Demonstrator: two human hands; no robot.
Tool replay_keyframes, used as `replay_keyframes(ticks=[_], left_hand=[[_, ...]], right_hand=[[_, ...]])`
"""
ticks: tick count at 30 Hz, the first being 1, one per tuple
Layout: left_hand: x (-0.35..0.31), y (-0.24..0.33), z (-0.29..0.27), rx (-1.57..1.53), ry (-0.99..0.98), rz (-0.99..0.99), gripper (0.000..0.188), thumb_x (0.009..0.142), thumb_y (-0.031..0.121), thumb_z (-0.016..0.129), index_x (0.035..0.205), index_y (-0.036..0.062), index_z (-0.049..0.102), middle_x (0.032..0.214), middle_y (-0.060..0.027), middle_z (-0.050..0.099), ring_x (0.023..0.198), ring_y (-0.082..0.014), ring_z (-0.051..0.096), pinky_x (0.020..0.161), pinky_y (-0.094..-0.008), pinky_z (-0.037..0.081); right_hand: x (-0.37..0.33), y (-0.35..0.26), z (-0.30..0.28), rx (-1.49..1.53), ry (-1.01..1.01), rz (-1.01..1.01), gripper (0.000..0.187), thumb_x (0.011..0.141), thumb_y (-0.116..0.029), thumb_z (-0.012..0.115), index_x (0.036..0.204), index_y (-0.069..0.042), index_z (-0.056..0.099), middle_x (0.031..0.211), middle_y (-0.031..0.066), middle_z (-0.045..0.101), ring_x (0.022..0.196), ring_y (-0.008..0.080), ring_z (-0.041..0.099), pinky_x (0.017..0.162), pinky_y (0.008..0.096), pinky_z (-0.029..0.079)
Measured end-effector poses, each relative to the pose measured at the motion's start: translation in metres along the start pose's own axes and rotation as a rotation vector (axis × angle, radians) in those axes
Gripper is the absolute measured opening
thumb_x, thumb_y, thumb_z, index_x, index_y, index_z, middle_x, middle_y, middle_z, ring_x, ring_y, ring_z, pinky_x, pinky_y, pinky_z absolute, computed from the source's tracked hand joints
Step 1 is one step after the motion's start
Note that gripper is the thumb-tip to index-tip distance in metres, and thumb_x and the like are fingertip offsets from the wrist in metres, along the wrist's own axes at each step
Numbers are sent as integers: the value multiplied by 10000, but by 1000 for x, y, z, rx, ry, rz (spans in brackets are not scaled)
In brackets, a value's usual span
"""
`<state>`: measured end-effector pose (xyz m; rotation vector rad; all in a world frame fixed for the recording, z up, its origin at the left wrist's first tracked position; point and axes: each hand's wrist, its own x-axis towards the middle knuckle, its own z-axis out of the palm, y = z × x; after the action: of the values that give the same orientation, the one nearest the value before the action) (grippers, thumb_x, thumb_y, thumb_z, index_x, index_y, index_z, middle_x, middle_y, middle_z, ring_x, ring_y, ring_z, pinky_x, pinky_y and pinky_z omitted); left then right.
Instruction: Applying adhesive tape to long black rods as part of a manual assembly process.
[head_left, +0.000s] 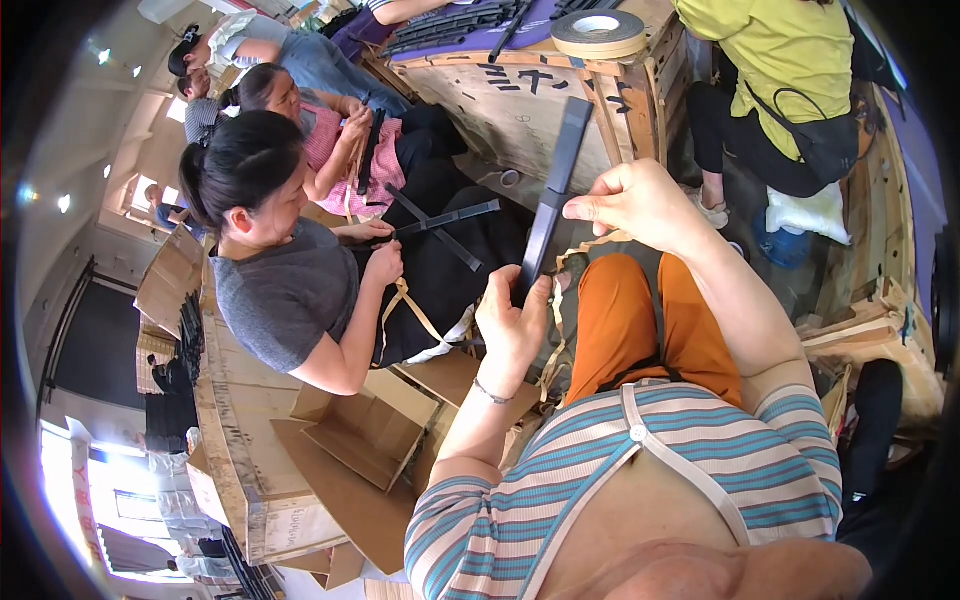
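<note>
A long flat black strip (566, 150) stands tilted in front of me, its upper end leaning right. My left hand (514, 318) is closed around its lower end. Close to the strip's middle, my right hand (632, 206) has thumb and fingers pinched together, the thumb at the strip's edge. A thin tan tape strip (556, 368) runs out from under my right hand and hangs down beside my orange trouser leg. What lies exactly between the pinched fingertips is too small to make out, but the tape leads into that hand.
At left, a co-worker in grey holds crossed black strips (440, 222) with tan tape hanging. Behind, another in pink handles similar strips. A wooden crate (520, 105) ahead bears a tape roll (598, 34) and black strips. An opened cardboard box (365, 435) lies lower left; a yellow-clad person sits right.
</note>
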<state>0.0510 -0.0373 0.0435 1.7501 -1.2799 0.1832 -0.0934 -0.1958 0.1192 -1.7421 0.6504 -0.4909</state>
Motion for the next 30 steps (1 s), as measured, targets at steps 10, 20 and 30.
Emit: replay_keyframes(ticks=[10, 20, 30], left_hand=[[9, 7, -10, -309, -157, -272, 165, 875, 130, 572, 951, -7, 520, 705, -48, 588, 564, -51, 483, 517, -174, 396], [14, 14, -16, -885, -397, -417, 271, 934, 265, 467, 921, 3, 533, 708, -67, 602, 559, -78, 502, 522, -203, 415], [17, 20, -10, -1008, -413, -441, 334, 912, 332, 477, 935, 4, 538, 723, -85, 587, 606, -120, 527, 551, -227, 442]], right_hand=[[-6, 2, -7, -65, 85, -186, 250, 851, -189, 621, 683, -31, 525, 593, -52, 444, 567, 14, 376, 487, 190, 300], [-5, 12, -5, 83, 101, -264, 335, 849, -190, 625, 617, -53, 426, 569, -81, 332, 554, 19, 292, 473, 217, 244], [-4, 13, -7, 21, 181, -292, 379, 834, -207, 643, 599, -60, 384, 558, -53, 316, 561, 33, 294, 479, 227, 257]])
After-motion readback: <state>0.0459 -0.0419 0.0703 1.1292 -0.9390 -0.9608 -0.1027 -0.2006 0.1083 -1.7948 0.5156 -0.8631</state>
